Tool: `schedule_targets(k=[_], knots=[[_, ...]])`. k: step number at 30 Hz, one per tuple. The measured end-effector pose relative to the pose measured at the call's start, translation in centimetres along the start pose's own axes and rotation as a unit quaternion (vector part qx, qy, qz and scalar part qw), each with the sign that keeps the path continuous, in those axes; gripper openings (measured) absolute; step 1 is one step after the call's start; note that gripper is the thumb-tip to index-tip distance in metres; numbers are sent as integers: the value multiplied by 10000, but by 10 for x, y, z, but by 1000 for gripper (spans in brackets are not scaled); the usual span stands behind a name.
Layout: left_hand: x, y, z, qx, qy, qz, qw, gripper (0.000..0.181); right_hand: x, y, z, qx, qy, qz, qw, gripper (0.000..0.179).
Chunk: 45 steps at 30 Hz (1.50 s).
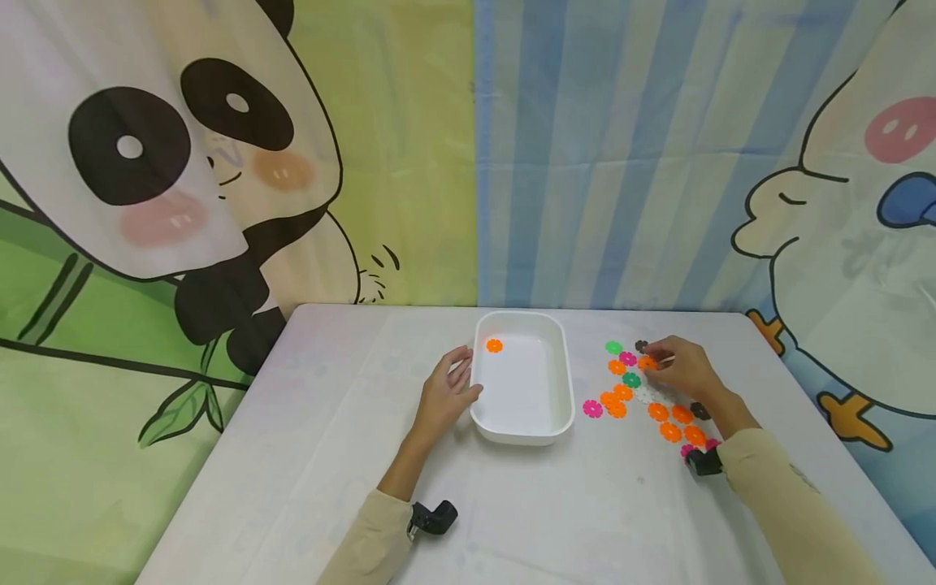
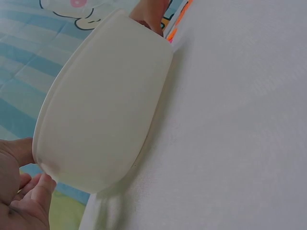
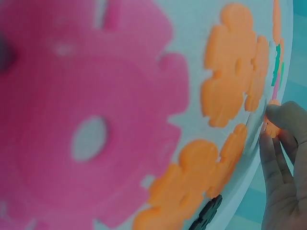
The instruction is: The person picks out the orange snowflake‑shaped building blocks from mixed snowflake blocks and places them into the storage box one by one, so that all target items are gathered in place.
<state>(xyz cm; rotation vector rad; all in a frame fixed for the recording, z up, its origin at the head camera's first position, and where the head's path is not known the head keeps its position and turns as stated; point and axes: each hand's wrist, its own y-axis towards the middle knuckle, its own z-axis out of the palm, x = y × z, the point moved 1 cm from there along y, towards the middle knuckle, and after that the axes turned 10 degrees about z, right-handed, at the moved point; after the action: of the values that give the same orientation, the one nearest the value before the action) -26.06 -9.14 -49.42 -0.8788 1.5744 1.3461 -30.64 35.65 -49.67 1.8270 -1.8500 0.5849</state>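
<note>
A white rectangular tray (image 1: 522,435) stands on the table with one orange flower-shaped piece (image 1: 494,346) inside. My left hand (image 1: 446,392) holds the tray's left rim, thumb near the edge and fingers along the outer wall. In the left wrist view that hand's fingertips (image 2: 46,182) meet the rim at the tray's corner. To the right of the tray, my right hand (image 1: 683,370) pinches an orange flower-shaped disc (image 3: 272,125) between thumb and fingers. It is low over the scattered pieces, at their far right side.
Several flower-shaped discs lie about the right hand: orange (image 1: 669,431), pink (image 1: 593,409), green (image 1: 632,379), white (image 1: 643,395) and dark (image 1: 699,411). Each wrist bears a small black camera (image 1: 435,517). A cartoon-printed curtain (image 1: 585,162) hangs behind the white table (image 1: 541,520).
</note>
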Motion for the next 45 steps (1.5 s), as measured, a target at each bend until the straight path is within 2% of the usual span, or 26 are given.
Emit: schedule_targets(k=[3, 12, 22, 28, 31, 39, 45], knots=[[1, 0, 1, -44, 22, 20, 10000, 72, 1, -2, -1, -1, -135, -101, 9999, 39], [-2, -2, 2, -84, 106, 119, 9998, 69, 4, -7, -4, 78, -302, 10, 9995, 39], [-5, -2, 0, -133, 252, -39, 9996, 63, 8, -11, -8, 202, -393, 193, 9988, 42], [-4, -2, 0, -123, 269, 11, 9996, 63, 5, -11, -9, 162, -527, 328, 9979, 45], [-5, -2, 0, -131, 231, 24, 9996, 63, 7, -10, -9, 57, -423, 305, 9986, 42], [-8, -2, 0, -62, 118, 10, 9999, 64, 32, -5, -9, -514, -38, -117, 9986, 38], [-31, -4, 1, 109, 145, 25, 9998, 63, 61, 5, -6, -533, 312, -542, 9966, 37]])
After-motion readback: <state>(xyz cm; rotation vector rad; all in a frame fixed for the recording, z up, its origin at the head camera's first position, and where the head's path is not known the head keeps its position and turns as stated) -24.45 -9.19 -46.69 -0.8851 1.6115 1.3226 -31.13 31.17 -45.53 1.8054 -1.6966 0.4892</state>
